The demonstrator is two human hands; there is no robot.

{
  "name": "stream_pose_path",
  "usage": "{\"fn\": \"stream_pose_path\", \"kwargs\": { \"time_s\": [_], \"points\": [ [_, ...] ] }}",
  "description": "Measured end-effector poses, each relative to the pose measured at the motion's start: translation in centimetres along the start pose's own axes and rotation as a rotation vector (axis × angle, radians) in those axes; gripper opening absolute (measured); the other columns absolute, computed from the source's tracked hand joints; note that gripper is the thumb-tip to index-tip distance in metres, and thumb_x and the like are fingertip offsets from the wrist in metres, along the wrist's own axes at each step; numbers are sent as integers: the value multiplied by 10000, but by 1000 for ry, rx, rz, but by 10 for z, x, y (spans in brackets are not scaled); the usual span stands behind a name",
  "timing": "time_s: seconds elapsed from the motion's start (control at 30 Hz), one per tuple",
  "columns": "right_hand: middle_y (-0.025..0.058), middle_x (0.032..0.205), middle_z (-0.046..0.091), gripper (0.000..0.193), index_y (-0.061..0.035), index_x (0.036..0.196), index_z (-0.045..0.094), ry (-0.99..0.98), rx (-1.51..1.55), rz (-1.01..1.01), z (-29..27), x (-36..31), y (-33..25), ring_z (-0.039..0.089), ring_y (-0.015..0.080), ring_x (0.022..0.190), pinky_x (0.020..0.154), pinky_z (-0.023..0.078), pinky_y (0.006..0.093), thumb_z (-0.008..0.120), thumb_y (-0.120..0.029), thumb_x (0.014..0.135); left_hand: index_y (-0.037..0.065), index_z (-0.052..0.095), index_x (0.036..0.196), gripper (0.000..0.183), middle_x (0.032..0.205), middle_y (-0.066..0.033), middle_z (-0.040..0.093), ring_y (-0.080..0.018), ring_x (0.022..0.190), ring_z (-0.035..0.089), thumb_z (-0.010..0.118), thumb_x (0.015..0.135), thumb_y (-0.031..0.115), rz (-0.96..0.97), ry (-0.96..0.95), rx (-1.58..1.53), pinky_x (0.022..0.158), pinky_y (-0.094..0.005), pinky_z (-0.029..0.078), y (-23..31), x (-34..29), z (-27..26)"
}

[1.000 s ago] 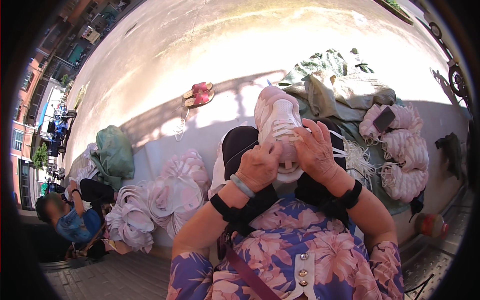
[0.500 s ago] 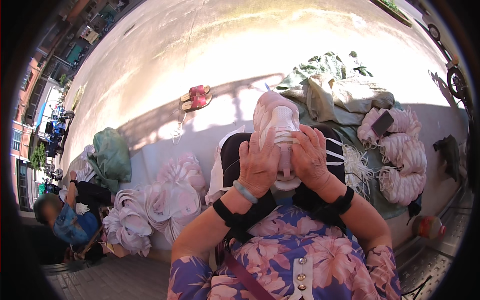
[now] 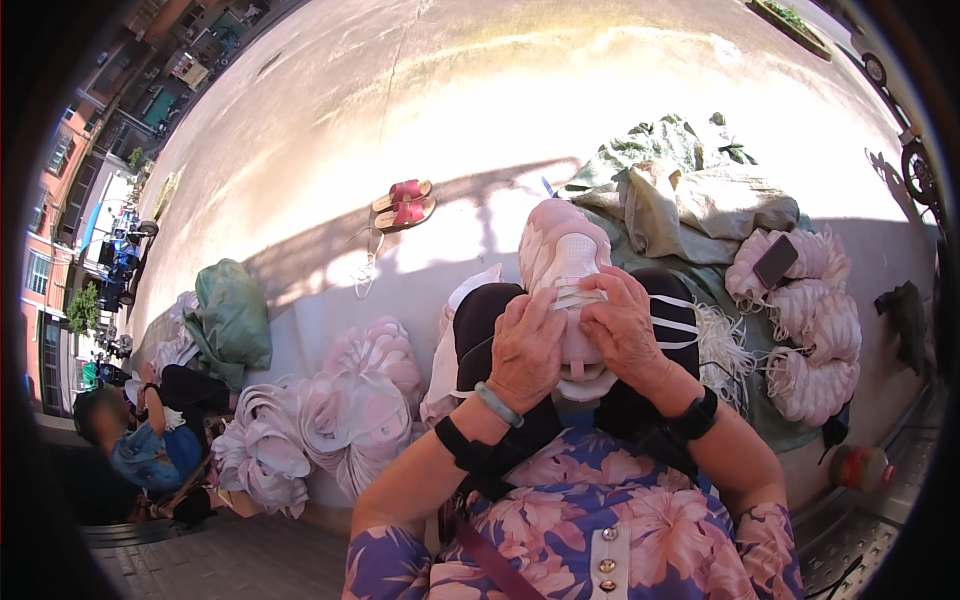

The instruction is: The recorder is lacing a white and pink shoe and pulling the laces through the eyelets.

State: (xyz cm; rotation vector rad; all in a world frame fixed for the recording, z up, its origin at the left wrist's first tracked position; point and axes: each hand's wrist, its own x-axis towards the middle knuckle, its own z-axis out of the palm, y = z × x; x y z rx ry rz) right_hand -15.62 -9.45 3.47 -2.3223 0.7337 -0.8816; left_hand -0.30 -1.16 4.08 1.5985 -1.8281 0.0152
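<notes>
A pale pink sneaker (image 3: pixel 560 250) rests toe-away on my lap, between my knees in black trousers. My left hand (image 3: pixel 525 350) grips its left side near the white laces (image 3: pixel 578 296), wearing a green bangle and a black wrist strap. My right hand (image 3: pixel 628 330) presses on the right side of the tongue, fingers pinching the laces. Both hands cover the heel half of the shoe.
Piles of pink-white shoes lie at left (image 3: pixel 340 410) and at right (image 3: pixel 810 330), with a dark phone (image 3: pixel 775 262) on the right pile. Loose white laces (image 3: pixel 725 350) lie by my right knee. Green sacks (image 3: pixel 690 190), red sandals (image 3: pixel 405 203), and a seated person (image 3: pixel 150 430) are around.
Both hands have shifted slightly on the sneaker's laces; the shoe stays on my lap, tilted a little further upright.
</notes>
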Motion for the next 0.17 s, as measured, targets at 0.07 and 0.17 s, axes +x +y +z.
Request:
{"fn": "stream_pose_path", "kwargs": {
  "time_s": [0.07,0.17],
  "points": [
    [84,1163,515,81,-69,774,594,-28,-153,-35,-4,0,-4,392,312,1228,1018,237,529,650,-101,726,25,612,947,211,1158,-144,553,-332,1004,532,605,737,33,-18,-32,47,857,-395,417,3,1,-2],
    [105,1216,489,135,-91,841,596,-68,-414,-149,-7,-1,-5,354,299,1270,1056,154,597,655,-161,743,31,615,955,222,1165,-151,550,-341,1015,529,597,734,22,-30,-31,58,878,-408,411,5,1,0]
  ]
}}
